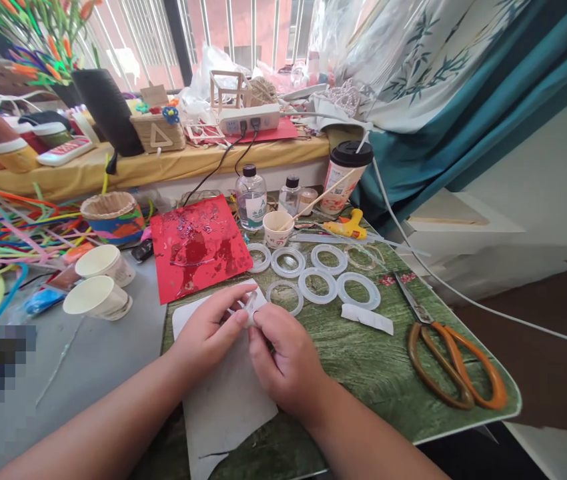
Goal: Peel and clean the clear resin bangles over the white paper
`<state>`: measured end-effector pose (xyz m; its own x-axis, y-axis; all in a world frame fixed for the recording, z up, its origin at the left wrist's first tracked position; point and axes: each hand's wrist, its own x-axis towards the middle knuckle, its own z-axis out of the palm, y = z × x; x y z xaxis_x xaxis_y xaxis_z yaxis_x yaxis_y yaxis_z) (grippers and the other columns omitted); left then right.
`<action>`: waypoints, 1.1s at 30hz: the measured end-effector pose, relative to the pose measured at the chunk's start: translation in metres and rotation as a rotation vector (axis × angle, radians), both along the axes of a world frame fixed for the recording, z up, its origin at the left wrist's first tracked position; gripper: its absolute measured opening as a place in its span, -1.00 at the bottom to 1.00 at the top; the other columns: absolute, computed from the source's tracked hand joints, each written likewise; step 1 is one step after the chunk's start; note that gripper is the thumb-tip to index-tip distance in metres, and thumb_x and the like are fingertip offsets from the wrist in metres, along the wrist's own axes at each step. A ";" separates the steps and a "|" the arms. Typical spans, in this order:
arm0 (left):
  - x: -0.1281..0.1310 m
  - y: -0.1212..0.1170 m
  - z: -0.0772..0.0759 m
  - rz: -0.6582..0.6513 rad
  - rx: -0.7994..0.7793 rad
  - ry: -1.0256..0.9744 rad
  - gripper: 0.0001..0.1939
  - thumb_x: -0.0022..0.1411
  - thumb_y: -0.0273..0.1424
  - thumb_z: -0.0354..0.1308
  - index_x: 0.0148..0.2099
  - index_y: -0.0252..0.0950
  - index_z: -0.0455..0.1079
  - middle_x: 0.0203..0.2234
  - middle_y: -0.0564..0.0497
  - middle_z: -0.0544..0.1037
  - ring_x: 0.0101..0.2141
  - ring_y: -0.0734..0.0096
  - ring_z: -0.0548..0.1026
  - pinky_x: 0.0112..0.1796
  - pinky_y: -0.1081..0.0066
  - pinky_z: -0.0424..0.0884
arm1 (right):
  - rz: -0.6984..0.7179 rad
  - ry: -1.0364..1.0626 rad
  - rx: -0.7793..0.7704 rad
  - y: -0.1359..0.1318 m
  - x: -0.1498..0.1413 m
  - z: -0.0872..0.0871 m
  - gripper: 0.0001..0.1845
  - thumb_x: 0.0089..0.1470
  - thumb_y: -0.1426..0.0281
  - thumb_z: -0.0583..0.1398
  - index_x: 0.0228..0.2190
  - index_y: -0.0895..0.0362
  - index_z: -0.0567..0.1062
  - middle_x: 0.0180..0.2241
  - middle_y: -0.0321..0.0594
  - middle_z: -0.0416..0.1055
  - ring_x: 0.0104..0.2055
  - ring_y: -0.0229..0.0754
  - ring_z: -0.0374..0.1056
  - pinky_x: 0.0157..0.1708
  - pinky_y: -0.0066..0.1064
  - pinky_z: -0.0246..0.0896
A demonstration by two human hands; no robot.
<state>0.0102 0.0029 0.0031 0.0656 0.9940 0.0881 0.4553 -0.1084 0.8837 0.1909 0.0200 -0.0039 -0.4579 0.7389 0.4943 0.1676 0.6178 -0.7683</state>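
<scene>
Both hands meet over a torn sheet of white paper (228, 400) on the green wood-grain table. Between the fingertips is a small clear, shiny piece (251, 303), mostly covered, so its exact kind does not show. My left hand (213, 320) pinches it between thumb and fingers from the left. My right hand (286, 350) is curled closed, its thumb and forefinger gripping the piece's near end. Just beyond the hands lie several translucent ring-shaped silicone molds (317, 285). A red sheet (198, 247) with glossy, wet-looking patches lies behind the left hand.
Orange-handled scissors (446, 360) lie at right, near a folded white paper strip (367, 319). A paper cup with a stick (278, 229), a clear bottle (251, 203), a yellow glue gun (348, 225) and a drink cup (344, 177) stand behind. Two paper cups (96, 297) sit left.
</scene>
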 end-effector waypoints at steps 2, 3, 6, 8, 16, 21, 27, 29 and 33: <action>0.000 0.001 0.001 0.013 0.005 0.005 -0.56 0.46 -0.10 0.10 0.20 -0.20 0.53 0.10 -0.14 0.65 0.07 0.04 0.58 0.09 0.15 0.50 | 0.017 0.022 -0.030 0.000 -0.002 -0.001 -0.78 0.36 0.48 0.03 -0.37 0.05 0.30 -0.37 -0.24 0.34 -0.31 -0.14 0.28 -0.27 -0.30 0.21; 0.001 0.001 0.001 0.018 0.007 -0.004 -0.57 0.47 -0.10 0.08 0.17 -0.22 0.54 0.11 -0.14 0.64 0.09 0.03 0.57 0.12 0.13 0.47 | 0.034 0.035 -0.045 0.001 -0.003 -0.002 -0.78 0.37 0.48 0.04 -0.37 0.05 0.30 -0.37 -0.25 0.34 -0.31 -0.15 0.28 -0.27 -0.31 0.21; 0.002 0.000 0.000 0.037 0.009 -0.079 -0.55 0.52 -0.10 0.02 0.22 -0.22 0.49 0.11 -0.15 0.64 0.09 0.07 0.58 0.14 0.13 0.47 | 0.046 0.084 -0.119 0.004 -0.006 -0.004 -0.75 0.40 0.44 0.06 -0.39 0.06 0.29 -0.38 -0.27 0.33 -0.32 -0.17 0.28 -0.29 -0.34 0.21; 0.002 -0.001 -0.001 0.038 0.020 -0.092 -0.54 0.52 -0.11 0.03 0.27 -0.21 0.46 0.10 -0.14 0.64 0.09 0.09 0.58 0.13 0.14 0.47 | 0.004 0.114 -0.198 0.006 -0.006 -0.006 -0.70 0.42 0.39 0.09 -0.42 0.06 0.29 -0.40 -0.29 0.33 -0.34 -0.19 0.27 -0.31 -0.36 0.19; -0.003 0.000 -0.004 -0.069 0.107 0.015 -0.48 0.56 -0.07 -0.05 0.33 -0.18 0.46 0.23 -0.15 0.57 0.23 0.01 0.48 0.26 0.05 0.37 | -0.039 0.129 -0.293 0.006 -0.005 -0.006 -0.84 0.38 0.34 0.15 -0.28 0.09 0.46 -0.33 -0.26 0.41 -0.30 -0.18 0.34 -0.28 -0.36 0.24; -0.002 0.001 -0.006 -0.050 0.089 0.023 -0.53 0.56 -0.12 -0.04 0.32 -0.16 0.47 0.24 -0.12 0.56 0.24 0.04 0.48 0.27 0.05 0.37 | -0.070 0.082 -0.294 0.007 -0.005 -0.010 -0.76 0.40 0.31 0.14 -0.35 0.09 0.42 -0.39 -0.29 0.37 -0.34 -0.19 0.30 -0.32 -0.37 0.20; -0.003 0.001 -0.010 -0.032 0.078 0.017 -0.54 0.55 -0.12 0.00 0.29 -0.16 0.49 0.24 -0.12 0.57 0.24 0.04 0.48 0.29 0.06 0.35 | -0.020 0.050 -0.299 0.007 -0.003 -0.007 -0.69 0.38 0.27 0.17 -0.43 0.09 0.40 -0.44 -0.31 0.33 -0.37 -0.20 0.26 -0.35 -0.36 0.14; -0.003 0.001 -0.010 -0.031 0.064 -0.008 -0.52 0.55 -0.07 -0.02 0.28 -0.16 0.50 0.23 -0.12 0.58 0.24 0.03 0.49 0.30 0.07 0.34 | -0.012 0.052 -0.313 0.006 -0.004 -0.004 -0.72 0.35 0.29 0.19 -0.42 0.09 0.42 -0.43 -0.31 0.33 -0.38 -0.21 0.24 -0.36 -0.37 0.14; -0.001 -0.001 -0.009 -0.024 0.026 -0.074 -0.46 0.54 0.00 -0.05 0.26 -0.18 0.52 0.22 -0.13 0.59 0.24 -0.01 0.49 0.29 0.06 0.35 | -0.013 0.091 -0.369 0.005 -0.005 -0.003 -0.82 0.32 0.35 0.18 -0.35 0.10 0.47 -0.40 -0.30 0.38 -0.38 -0.22 0.27 -0.37 -0.40 0.18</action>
